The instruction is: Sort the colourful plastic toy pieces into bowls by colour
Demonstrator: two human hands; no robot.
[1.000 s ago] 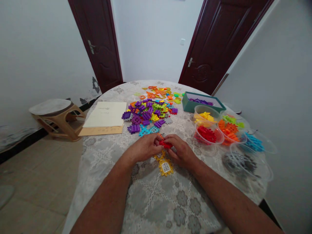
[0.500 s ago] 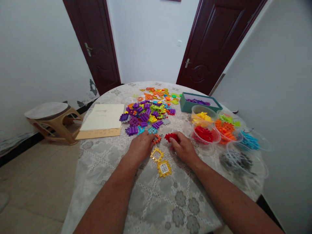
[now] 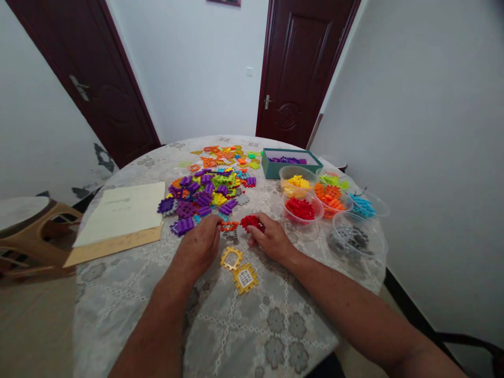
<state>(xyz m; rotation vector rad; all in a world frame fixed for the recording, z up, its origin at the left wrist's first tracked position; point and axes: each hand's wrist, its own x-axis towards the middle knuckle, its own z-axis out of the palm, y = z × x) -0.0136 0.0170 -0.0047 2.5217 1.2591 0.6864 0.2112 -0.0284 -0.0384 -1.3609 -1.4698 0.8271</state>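
My right hand is closed on a red toothed building piece, thumb on its near side. Just left of it, my left hand pinches the edge of an orange lattice piece. A grey piece shows under the orange one; whether the two touch, I cannot tell. Nearer to me, a yellow frame piece with a round opening lies on the tablecloth against a yellow window piece with a white grid. Beyond my left hand is a heap of mixed pieces, mostly purple.
Clear tubs on the right hold red pieces, yellow pieces, orange, green, blue and grey ones. A green box with purple pieces stands behind them. An open notebook lies at left; orange and yellow pieces are spread at the back.
The view has swung to the right. My left hand has lifted the orange piece off the table and tilted it. My right hand still holds the red piece, now closer to the orange one.
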